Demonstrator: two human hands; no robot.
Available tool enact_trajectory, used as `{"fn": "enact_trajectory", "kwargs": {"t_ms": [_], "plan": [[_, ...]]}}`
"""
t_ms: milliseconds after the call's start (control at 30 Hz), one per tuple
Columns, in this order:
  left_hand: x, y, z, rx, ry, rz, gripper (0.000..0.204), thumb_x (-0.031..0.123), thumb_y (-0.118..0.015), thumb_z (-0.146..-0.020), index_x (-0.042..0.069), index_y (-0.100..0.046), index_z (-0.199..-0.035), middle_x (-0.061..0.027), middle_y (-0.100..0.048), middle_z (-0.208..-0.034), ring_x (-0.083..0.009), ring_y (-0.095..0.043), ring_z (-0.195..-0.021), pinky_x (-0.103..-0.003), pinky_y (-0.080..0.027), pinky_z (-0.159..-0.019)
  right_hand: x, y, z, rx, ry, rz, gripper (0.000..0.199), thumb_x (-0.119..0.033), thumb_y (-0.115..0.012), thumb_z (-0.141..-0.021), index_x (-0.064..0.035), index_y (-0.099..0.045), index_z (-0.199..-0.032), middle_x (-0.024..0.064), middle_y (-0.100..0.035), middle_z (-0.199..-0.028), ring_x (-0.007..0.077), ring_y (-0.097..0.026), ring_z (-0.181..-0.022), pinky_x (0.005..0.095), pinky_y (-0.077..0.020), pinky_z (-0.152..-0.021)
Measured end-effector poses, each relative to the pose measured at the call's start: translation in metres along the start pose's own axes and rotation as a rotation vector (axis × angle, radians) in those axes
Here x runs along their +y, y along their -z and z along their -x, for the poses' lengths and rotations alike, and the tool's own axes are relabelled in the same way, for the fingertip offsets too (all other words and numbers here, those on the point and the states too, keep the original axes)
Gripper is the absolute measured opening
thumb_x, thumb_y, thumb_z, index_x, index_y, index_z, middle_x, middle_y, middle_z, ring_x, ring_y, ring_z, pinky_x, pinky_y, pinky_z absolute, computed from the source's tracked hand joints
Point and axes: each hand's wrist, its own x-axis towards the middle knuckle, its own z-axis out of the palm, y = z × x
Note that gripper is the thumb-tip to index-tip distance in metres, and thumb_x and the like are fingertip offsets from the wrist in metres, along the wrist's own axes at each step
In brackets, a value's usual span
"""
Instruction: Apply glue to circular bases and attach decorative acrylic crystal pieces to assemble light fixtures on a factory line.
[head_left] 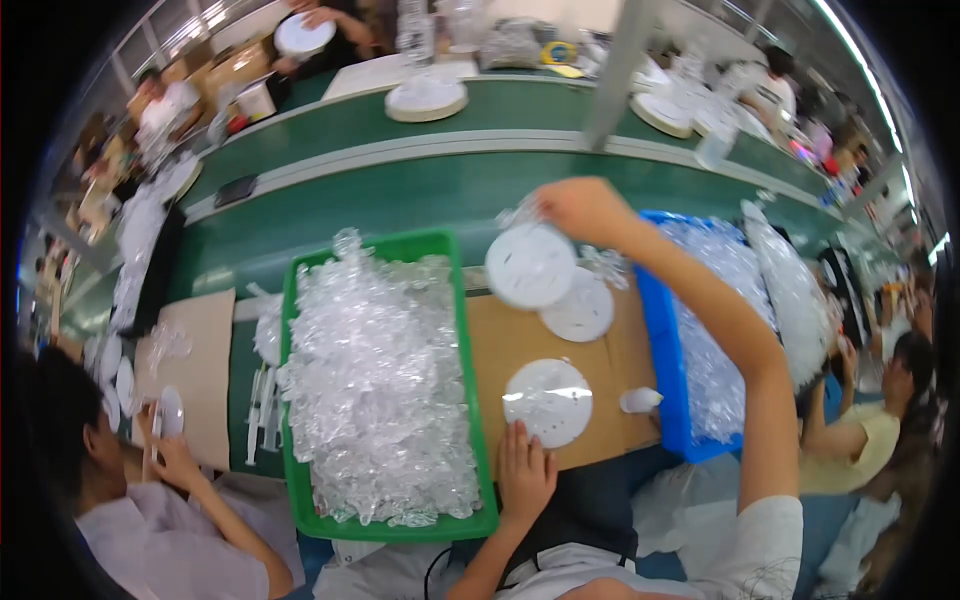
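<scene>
My left hand (pixel 527 472) lies with its fingers stretched out at the near edge of a round white disc (pixel 548 402), which is flat on brown cardboard (pixel 625 340). My right hand (pixel 585 213) reaches to the far side, fingers closed on a small clear plastic piece (pixel 517 215), slightly blurred. Just below that hand is another white disc (pixel 530 266), overlapping a third white disc (pixel 578 306). More clear plastic pieces (pixel 606 266) lie beside these discs. A small white bottle (pixel 640 401) rests on its side at the cardboard's right.
A green bin (pixel 464 345) heaped with clear plastic pieces stands at my left, a blue bin (pixel 660 350) with similar pieces at my right. Syringes (pixel 258 415) lie left of the green bin. A co-worker (pixel 180 520) sits at the left; others work across the green bench (pixel 330 200).
</scene>
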Motion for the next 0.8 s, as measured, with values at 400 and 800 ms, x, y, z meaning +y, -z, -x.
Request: {"fn": "enact_trajectory", "kwargs": {"t_ms": [400, 800], "plan": [[-0.004, 0.007, 0.005, -0.004, -0.015, -0.103, 0.037, 0.013, -0.059, -0.085, -0.005, -0.048, -0.115, -0.0277, -0.034, -0.142, -0.0446, -0.033, -0.131, -0.053, -0.029, -0.105, 0.016, 0.055, 0.111, -0.01, -0.266, 0.115, 0.032, -0.015, -0.065, -0.073, -0.0141, -0.067, -0.105, 0.0071, -0.067, -0.101, 0.0285, -0.061, -0.1, 0.0418, -0.0517, -0.079], [-0.001, 0.004, 0.0, 0.044, -0.033, -0.105, 0.036, 0.012, -0.059, -0.083, -0.005, -0.05, -0.114, -0.0277, -0.037, -0.14, -0.0438, -0.035, -0.13, -0.053, -0.03, -0.105, 0.067, 0.065, 0.209, -0.067, -0.491, 0.313, 0.032, -0.019, -0.068, -0.076, -0.0146, -0.062, -0.107, 0.0119, -0.062, -0.095, 0.0307, -0.062, -0.089, 0.041, -0.0509, -0.076]]}}
